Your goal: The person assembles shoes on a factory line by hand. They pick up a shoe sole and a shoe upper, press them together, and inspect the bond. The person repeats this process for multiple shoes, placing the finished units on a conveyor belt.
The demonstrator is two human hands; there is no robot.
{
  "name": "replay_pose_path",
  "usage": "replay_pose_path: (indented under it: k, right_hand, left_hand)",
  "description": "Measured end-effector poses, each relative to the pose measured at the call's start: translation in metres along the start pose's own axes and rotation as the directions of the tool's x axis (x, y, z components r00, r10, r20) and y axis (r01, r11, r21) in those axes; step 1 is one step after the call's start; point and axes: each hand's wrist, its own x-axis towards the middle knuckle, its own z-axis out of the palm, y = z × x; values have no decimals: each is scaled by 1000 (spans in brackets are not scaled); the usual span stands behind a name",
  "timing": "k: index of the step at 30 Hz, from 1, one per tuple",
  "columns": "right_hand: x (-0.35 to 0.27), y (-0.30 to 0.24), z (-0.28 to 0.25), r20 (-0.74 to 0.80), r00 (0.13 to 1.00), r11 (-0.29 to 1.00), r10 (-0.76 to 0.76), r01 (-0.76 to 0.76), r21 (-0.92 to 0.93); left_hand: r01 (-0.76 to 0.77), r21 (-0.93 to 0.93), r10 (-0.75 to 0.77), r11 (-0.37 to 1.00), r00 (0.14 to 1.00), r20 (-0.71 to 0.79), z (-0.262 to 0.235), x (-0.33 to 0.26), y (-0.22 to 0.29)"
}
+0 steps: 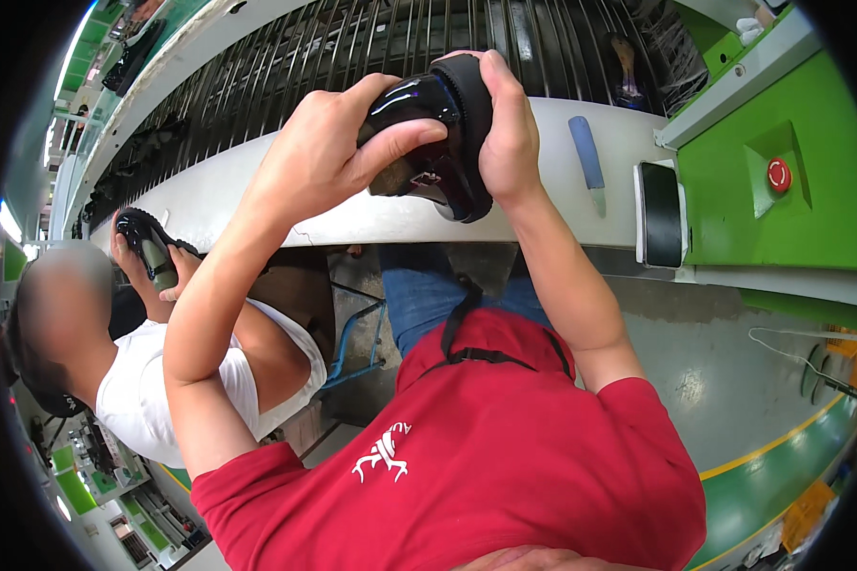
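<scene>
Shiny black shoe (462, 152) up over the bench (381, 225), held two-handed
Left hand (348, 143) has the upper pinched tight, right hand (509, 128) grips the sole; blue-handled tool (586, 152) lies toward the bench's right end, phone (659, 214) by the near right corner.

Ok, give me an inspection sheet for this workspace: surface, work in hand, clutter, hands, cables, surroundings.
Surface: white ledge before metal rods.
Work: glossy black shoe, held above the ledge.
Clutter: blue-handled tool; phone-like device.
Hands: left hand has its fingers on the upper; right hand against the sole.
Cables: pale cable, far right.
Surroundings: green panel with red button; co-worker, left, holding another shoe.
</scene>
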Motion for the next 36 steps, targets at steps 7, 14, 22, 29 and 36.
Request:
replay_pose_path:
  k: [7, 14, 22, 29, 36]
  right_hand:
    - [-10, -10, -2, -10, 1000, 997, -18, 17, -81]
    - [-15, -9, -5, -22, 998, 993, -63, 60, -104]
    - [-15, -7, -2, -52, 997, 996, -51, 47, -81]
    - [-19, -12, 1, -62, 993, 986, -103, 94, -135]
    - [-23, -30, -8, 105, 989, 931, -106, 136, -339]
  left_hand:
    - [-27, 38, 26, 999, 999, 19, 2, -7, 11]
    - [-44, 96, 42, 994, 999, 22, 3, -8, 10]
    - [-58, 108, 58, 992, 998, -2, 2, -10, 8]
    - [-83, 156, 85, 984, 996, -9, 3, -11, 9]
    - [-50, 182, 52, 982, 999, -6, 7, -9, 16]
